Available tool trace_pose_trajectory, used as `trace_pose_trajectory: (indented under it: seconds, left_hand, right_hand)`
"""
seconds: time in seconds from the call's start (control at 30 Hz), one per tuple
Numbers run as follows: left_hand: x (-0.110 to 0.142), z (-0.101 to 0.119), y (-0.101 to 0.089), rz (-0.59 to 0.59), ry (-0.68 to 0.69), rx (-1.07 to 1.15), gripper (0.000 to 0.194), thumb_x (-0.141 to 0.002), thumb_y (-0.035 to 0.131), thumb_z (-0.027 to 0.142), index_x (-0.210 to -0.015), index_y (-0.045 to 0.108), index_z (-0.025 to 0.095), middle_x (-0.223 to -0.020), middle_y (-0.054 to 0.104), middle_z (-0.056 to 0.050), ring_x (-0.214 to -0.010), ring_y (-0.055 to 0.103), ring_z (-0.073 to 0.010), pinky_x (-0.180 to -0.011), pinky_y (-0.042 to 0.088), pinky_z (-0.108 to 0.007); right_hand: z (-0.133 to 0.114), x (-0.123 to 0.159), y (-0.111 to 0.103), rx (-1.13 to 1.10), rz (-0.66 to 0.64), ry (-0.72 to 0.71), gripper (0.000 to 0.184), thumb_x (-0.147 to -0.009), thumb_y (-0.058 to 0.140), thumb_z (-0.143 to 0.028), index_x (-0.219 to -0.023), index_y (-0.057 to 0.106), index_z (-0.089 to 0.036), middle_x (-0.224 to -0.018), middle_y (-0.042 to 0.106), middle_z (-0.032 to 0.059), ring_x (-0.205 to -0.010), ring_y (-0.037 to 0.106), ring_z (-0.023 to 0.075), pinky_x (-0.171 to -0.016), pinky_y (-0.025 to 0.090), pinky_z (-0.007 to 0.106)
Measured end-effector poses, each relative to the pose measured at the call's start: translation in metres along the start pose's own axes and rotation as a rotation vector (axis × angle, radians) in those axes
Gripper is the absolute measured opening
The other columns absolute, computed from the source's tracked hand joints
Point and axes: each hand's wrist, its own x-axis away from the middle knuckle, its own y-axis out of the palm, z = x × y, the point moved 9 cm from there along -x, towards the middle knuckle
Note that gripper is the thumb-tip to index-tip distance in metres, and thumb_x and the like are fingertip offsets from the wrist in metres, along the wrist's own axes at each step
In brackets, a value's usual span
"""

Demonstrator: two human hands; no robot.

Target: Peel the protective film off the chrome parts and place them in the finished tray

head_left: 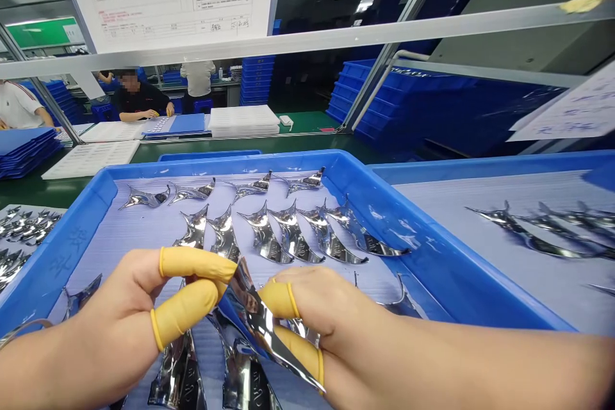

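Between my two hands is a shiny curved chrome part (262,320), held tilted above a blue tray (336,163). My left hand (158,307), in yellow finger cots, pinches its upper tip between thumb and forefinger. On its right side, my right hand (317,327) grips the same part, with yellow cots on the fingers and some fingertips hidden behind it. Similar chrome parts (264,234) lie in rows on the white lining of the tray. Under my hands, more large chrome parts (180,365) are partly covered from sight.
At the right is another blue tray (432,195) holding chrome parts (533,230). Small chrome pieces (29,224) lie at far left. A metal rail (307,45) crosses above, carrying a printed sheet (182,0). Beyond are stacked blue crates (355,96) and a seated co-worker (139,99).
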Motion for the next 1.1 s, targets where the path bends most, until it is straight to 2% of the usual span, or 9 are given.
trace_pose_trajectory:
  seconds: [0.2, 0.3, 0.47, 0.57, 0.67, 0.8, 0.9, 1.0, 1.1]
  left_hand:
    - [0.003, 0.006, -0.002, -0.018, 0.053, -0.042, 0.029, -0.079, 0.054, 0.034, -0.102, 0.065, 0.021, -0.087, 0.058, -0.01, -0.092, 0.051, -0.0217, -0.078, 0.044, -0.03]
    - [0.007, 0.008, 0.004, -0.115, 0.103, -0.168, 0.026, -0.082, 0.05, 0.026, -0.104, 0.063, 0.028, -0.098, 0.056, -0.007, -0.097, 0.05, -0.0196, -0.08, 0.044, -0.027]
    - [0.016, 0.008, 0.012, -0.21, 0.236, -0.407, 0.038, -0.083, 0.049, 0.018, -0.112, 0.054, 0.042, -0.115, 0.045, 0.002, -0.102, 0.049, -0.0154, -0.083, 0.045, -0.023]
    - [0.019, 0.005, 0.013, -0.228, 0.249, -0.386, 0.041, -0.084, 0.046, 0.018, -0.118, 0.05, 0.041, -0.117, 0.044, 0.001, -0.102, 0.05, -0.0183, -0.084, 0.046, -0.027]
    - [0.02, 0.006, 0.015, -0.244, 0.253, -0.403, 0.044, -0.085, 0.044, 0.016, -0.123, 0.045, 0.038, -0.116, 0.046, 0.0, -0.097, 0.052, -0.0172, -0.084, 0.045, -0.027]
    - [0.014, 0.007, 0.012, -0.209, 0.188, -0.482, 0.037, -0.087, 0.042, 0.018, -0.119, 0.043, 0.037, -0.112, 0.049, 0.004, -0.099, 0.05, -0.0118, -0.085, 0.043, -0.02]
    - [0.01, 0.003, 0.009, -0.207, 0.101, -0.44, 0.037, -0.089, 0.041, 0.021, -0.121, 0.039, 0.04, -0.112, 0.051, 0.008, -0.1, 0.051, -0.0091, -0.089, 0.043, -0.018]
    - [0.008, -0.006, 0.006, -0.215, 0.002, -0.323, 0.039, -0.09, 0.042, 0.024, -0.124, 0.039, 0.041, -0.12, 0.047, 0.01, -0.105, 0.049, -0.0095, -0.093, 0.043, -0.021]
    - [0.008, -0.013, 0.008, -0.242, -0.093, -0.17, 0.036, -0.091, 0.04, 0.027, -0.125, 0.041, 0.038, -0.125, 0.044, 0.008, -0.106, 0.049, -0.0112, -0.094, 0.043, -0.024]
  right_hand:
    - [-0.007, 0.003, -0.009, 0.227, 0.18, -0.21, 0.015, -0.073, 0.041, -0.008, -0.076, 0.055, -0.008, -0.063, 0.05, 0.0045, -0.058, 0.04, 0.0115, -0.055, 0.033, 0.026]
    - [-0.011, 0.006, -0.011, 0.406, 0.232, -0.299, 0.015, -0.07, 0.045, -0.007, -0.078, 0.058, -0.005, -0.067, 0.052, 0.0072, -0.063, 0.043, 0.0137, -0.058, 0.033, 0.029]
    - [-0.012, 0.007, -0.014, 0.518, 0.238, -0.307, 0.014, -0.073, 0.046, -0.01, -0.076, 0.059, -0.006, -0.067, 0.054, 0.0083, -0.068, 0.048, 0.0149, -0.061, 0.035, 0.029]
    - [-0.012, 0.006, -0.014, 0.502, 0.23, -0.304, 0.016, -0.075, 0.044, -0.011, -0.077, 0.059, -0.006, -0.066, 0.054, 0.0079, -0.065, 0.047, 0.014, -0.06, 0.034, 0.028]
    - [-0.011, 0.005, -0.013, 0.43, 0.225, -0.293, 0.017, -0.074, 0.044, -0.011, -0.08, 0.059, -0.006, -0.066, 0.053, 0.0074, -0.063, 0.046, 0.0133, -0.059, 0.034, 0.028]
    - [-0.009, 0.004, -0.011, 0.221, 0.162, -0.228, 0.015, -0.077, 0.044, -0.012, -0.077, 0.057, -0.006, -0.064, 0.051, 0.0052, -0.06, 0.044, 0.0109, -0.057, 0.033, 0.026]
    - [-0.008, 0.001, -0.01, 0.031, 0.062, -0.121, 0.014, -0.079, 0.042, -0.01, -0.075, 0.055, -0.008, -0.064, 0.051, 0.0024, -0.058, 0.04, 0.0078, -0.057, 0.035, 0.021]
    - [-0.003, -0.003, -0.012, -0.119, -0.011, 0.062, 0.014, -0.082, 0.043, -0.014, -0.078, 0.056, -0.01, -0.067, 0.053, 0.0024, -0.059, 0.042, 0.0065, -0.055, 0.037, 0.016]
    - [0.004, -0.004, -0.012, -0.303, -0.081, 0.244, 0.017, -0.084, 0.04, -0.017, -0.084, 0.054, -0.008, -0.076, 0.054, 0.0055, -0.069, 0.047, 0.0084, -0.064, 0.041, 0.018]
